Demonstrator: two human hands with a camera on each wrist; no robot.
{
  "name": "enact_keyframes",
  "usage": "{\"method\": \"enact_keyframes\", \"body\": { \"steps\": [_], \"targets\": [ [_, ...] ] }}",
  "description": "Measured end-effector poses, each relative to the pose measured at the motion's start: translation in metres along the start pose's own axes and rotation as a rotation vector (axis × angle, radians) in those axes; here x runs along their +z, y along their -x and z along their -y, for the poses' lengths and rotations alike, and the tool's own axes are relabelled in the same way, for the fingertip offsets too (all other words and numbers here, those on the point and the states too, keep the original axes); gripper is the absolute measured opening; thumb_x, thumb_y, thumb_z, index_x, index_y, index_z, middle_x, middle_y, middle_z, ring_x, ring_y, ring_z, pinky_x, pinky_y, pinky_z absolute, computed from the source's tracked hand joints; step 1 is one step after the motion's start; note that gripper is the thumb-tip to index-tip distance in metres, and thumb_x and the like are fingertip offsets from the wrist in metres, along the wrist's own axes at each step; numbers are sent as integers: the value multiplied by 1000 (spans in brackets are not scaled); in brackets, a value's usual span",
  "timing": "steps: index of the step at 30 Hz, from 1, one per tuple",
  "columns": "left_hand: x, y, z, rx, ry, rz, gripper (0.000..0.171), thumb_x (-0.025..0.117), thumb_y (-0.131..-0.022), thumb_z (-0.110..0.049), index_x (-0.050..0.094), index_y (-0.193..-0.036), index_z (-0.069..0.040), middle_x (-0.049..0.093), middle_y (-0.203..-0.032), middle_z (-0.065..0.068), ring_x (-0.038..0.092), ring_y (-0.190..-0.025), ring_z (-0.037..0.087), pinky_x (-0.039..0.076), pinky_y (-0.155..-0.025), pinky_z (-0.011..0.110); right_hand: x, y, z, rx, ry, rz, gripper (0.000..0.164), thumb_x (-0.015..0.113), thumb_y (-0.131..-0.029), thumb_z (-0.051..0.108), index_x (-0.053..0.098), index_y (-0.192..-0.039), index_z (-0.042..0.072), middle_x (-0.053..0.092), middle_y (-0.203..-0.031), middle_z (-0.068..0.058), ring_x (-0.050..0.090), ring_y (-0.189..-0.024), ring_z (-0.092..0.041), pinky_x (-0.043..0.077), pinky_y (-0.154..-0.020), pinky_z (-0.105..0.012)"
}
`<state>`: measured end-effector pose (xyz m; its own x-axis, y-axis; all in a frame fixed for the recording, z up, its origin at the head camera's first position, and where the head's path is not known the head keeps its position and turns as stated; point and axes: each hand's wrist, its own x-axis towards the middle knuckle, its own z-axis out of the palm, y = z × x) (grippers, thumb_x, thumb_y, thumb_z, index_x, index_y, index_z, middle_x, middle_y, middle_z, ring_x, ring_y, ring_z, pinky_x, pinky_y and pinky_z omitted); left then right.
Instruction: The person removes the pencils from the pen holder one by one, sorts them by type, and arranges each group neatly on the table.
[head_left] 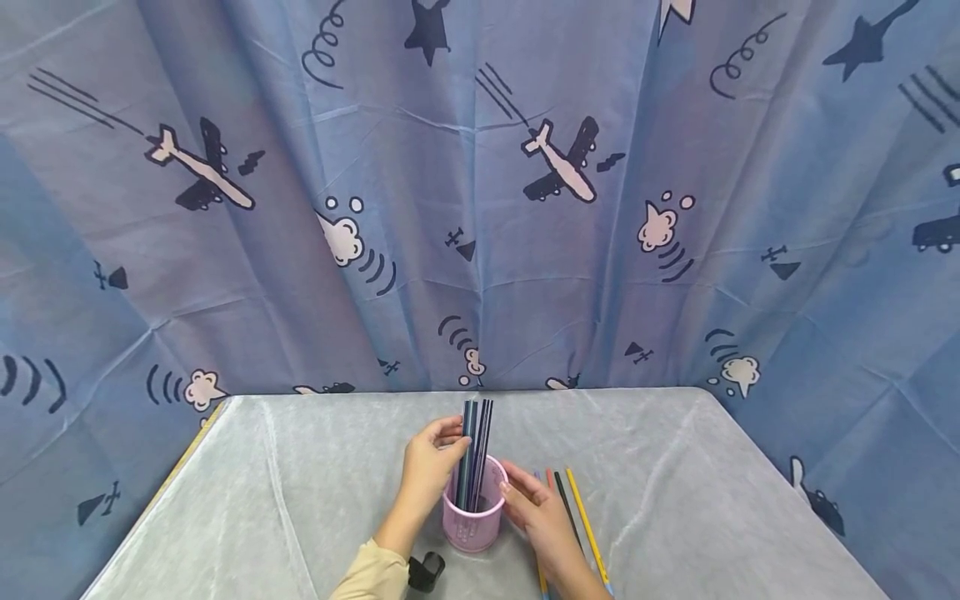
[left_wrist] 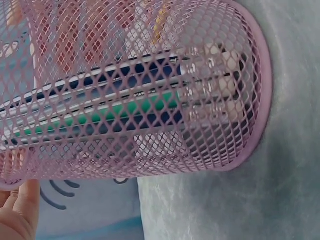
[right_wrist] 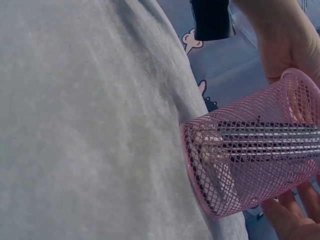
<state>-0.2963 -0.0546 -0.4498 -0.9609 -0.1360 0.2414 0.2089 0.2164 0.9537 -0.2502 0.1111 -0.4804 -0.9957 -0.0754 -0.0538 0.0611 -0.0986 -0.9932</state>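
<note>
My left fingers (head_left: 446,428) apparently pinch the striped pens (head_left: 474,471), so a sideways tug could tip the cup (head_left: 471,533) my straightish right fingers (head_left: 527,477) merely touch.

Soft, even light surrounds the cylindrical pink mesh cup (head_left: 471,532); beyond its base, the right-wrist view leaves the pale-grey cloth table cover (right_wrist: 90,130) hazy

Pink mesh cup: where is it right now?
In the head view, the pink mesh cup stands on the table at lower centre, between the left hand and right hand, holding pens.
</note>
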Motion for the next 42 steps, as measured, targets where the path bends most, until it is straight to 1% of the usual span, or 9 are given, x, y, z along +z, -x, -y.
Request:
{"method": "enact_keyframes", "body": {
  "steps": [6,12,17,21,25,27,32,38,42],
  "targets": [
    [3,1,0,8,-32,-22,28,69,-85,-1,70,-113,5,74,-103,20,71,-93,27,62,-82,32,0,1,-1,5,-4,1,52,57,-101,15,42,-144,-10,52,-144,-26,61,-115,-7,57,-94,-22],
    [3,2,-5,-1,6,-68,27,70,-85,-1,70,-111,5,74,-102,19,71,-92,26,62,-78,27,0,2,0,-8,-10,4,53,57,-101,15,41,-144,-11,50,-145,-27,61,-113,-5,56,-92,-19],
    [0,2,-12,-8,25,-120,25,69,-86,-1,70,-111,4,75,-101,17,71,-94,26,60,-77,22,0,3,1,-13,-1,6,52,57,-100,16,43,-143,-10,51,-145,-27,62,-116,-8,56,-93,-20],
    [-5,2,-21,0,30,-143,25,69,-87,-3,70,-111,3,75,-102,16,71,-97,27,60,-80,24,2,4,3,-3,14,1,52,58,-100,17,45,-143,-9,52,-144,-26,61,-121,-15,56,-96,-24],
    [-8,2,-29,8,58,-165,24,69,-87,-3,70,-111,3,75,-103,17,71,-97,27,59,-81,21,2,4,2,-5,16,-8,52,58,-99,16,45,-143,-9,52,-144,-26,62,-119,-14,57,-95,-23],
    [-9,2,-32,-1,79,-171,23,69,-88,-3,70,-111,2,75,-103,16,71,-98,25,57,-81,17,1,3,2,-5,15,-11,52,59,-99,16,45,-143,-9,53,-143,-26,62,-117,-12,57,-93,-21],
    [-13,3,-40,17,129,-176,22,69,-88,-2,70,-110,1,75,-104,15,71,-98,23,54,-81,13,1,2,1,-15,2,-6,53,59,-99,16,44,-143,-9,53,-142,-27,63,-111,-4,57,-93,-20],
    [-17,6,-49,37,153,-177,22,68,-90,-3,70,-111,0,74,-106,15,69,-99,20,56,-85,14,1,3,-1,-30,-1,-2,53,59,-99,15,44,-143,-11,54,-142,-27,63,-112,-6,57,-94,-23],
    [-21,9,-57,37,150,-187,22,68,-91,-6,70,-113,-2,74,-107,12,68,-101,18,55,-85,15,1,3,0,-20,8,-9,52,59,-99,15,45,-143,-9,53,-143,-27,63,-113,-6,57,-93,-21]
  ]
}}
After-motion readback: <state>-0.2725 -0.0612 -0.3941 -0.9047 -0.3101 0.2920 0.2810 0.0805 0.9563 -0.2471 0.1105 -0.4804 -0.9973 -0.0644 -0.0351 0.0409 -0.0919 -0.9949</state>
